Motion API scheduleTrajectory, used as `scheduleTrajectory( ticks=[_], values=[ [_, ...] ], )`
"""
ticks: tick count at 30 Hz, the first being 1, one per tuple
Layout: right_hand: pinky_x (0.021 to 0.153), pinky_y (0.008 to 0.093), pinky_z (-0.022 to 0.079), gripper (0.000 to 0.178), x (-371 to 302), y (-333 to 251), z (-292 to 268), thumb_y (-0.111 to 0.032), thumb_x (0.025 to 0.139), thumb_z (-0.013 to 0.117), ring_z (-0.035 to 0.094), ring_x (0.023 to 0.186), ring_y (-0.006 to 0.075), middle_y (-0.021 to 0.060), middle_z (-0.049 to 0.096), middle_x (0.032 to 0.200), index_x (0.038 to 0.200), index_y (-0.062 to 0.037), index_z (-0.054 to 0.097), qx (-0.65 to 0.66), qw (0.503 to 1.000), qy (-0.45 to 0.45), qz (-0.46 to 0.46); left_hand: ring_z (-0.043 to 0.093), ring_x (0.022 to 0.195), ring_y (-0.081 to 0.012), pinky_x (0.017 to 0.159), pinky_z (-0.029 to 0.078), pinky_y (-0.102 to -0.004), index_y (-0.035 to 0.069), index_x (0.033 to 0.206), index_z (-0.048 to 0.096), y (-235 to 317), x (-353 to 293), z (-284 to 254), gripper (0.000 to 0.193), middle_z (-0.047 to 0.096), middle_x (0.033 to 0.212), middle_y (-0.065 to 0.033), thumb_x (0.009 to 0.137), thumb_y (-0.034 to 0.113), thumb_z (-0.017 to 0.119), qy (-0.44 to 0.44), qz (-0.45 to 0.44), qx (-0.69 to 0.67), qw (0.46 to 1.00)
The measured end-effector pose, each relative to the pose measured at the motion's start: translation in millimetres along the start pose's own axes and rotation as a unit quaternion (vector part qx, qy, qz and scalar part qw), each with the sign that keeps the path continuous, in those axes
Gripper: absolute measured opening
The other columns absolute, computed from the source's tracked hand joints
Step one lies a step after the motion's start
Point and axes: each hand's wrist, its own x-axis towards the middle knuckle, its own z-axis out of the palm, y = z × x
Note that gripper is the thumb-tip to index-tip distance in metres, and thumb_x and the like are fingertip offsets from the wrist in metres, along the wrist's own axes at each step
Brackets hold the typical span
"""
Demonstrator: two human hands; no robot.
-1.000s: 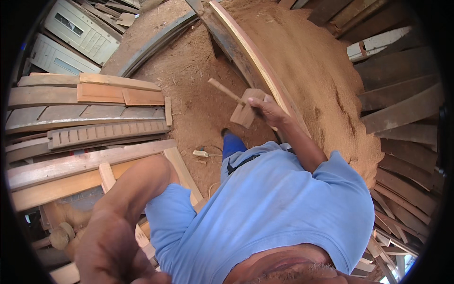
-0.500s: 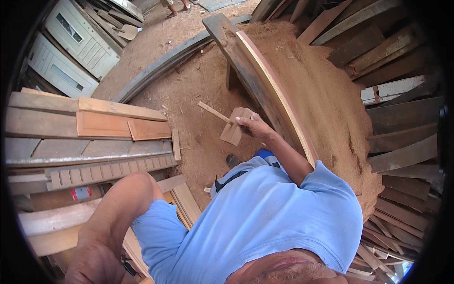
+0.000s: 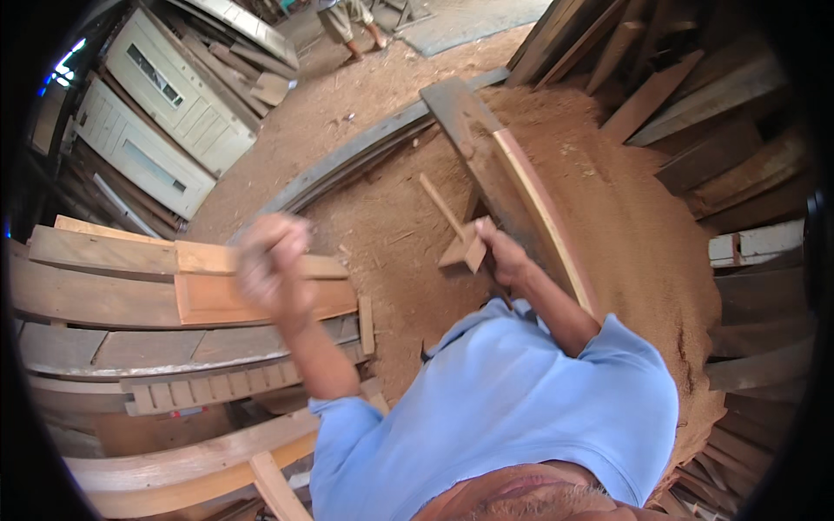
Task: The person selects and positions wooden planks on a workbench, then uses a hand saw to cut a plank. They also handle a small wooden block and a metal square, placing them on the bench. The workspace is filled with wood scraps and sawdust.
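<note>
My right hand [image 3: 504, 253] is closed on a wooden marking gauge [image 3: 463, 252], a squared block with a thin stick pointing away to the upper left. It is just left of the long plank [image 3: 466, 130], which has a pale-edged, reddish strip of wood [image 3: 532, 193] along its right side. My left hand [image 3: 274, 260] is raised in front of the stacked boards at the left, smeared by motion. Its fingers look bent, but whether they hold anything does not show.
Stacked boards [image 3: 104, 291] lie at my left, with a slotted wooden strip [image 3: 208, 386] among them. White door panels [image 3: 143, 152] lean farther back. Sawdust [image 3: 643, 278] is heaped at the right beside leaning planks [image 3: 756, 260]. A person's legs [image 3: 352, 30] stand far ahead.
My left hand has swung up and forward from the lower left. My right hand has turned the marking gauge so its stick points more away from me. The view has shifted.
</note>
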Motion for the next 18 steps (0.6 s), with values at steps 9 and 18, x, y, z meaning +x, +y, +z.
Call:
scheduleTrajectory(
  ticks=[9, 18],
  values=[
    [0.05, 0.0346, 0.052, 0.044, 81.6, -109.6, 61.2, -0.055, 0.098, 0.056, 0.064, 0.064, 0.0171, 0.006, 0.068, 0.086, 0.106, -0.0127, 0.06, 0.013, 0.999, -0.022, 0.025, 0.061, 0.122, -0.0273, 0.101, 0.051, -0.0374, -0.003, 0.154, 0.028, -152.0, -30.3, 155.6, 0.079, 0.06, 0.134, -0.0237, 0.091, 0.015, 0.072, -0.218, -0.363, -0.131, 0.896],
    [0.068, 0.0371, 0.056, 0.041, 155.9, -104.5, 60.2, -0.049, 0.101, 0.055, 0.067, 0.085, 0.0165, 0.0055, 0.069, 0.099, 0.115, -0.0118, 0.062, 0.006, 0.999, 0.026, 0.031, 0.066, 0.106, -0.0208, 0.089, 0.055, -0.0318, -0.009, 0.147, 0.035, -271.4, 7.1, 222.8, 0.065, 0.068, 0.114, -0.0176, 0.095, 0.012, 0.068, -0.302, -0.417, -0.322, 0.795]
  ],
)
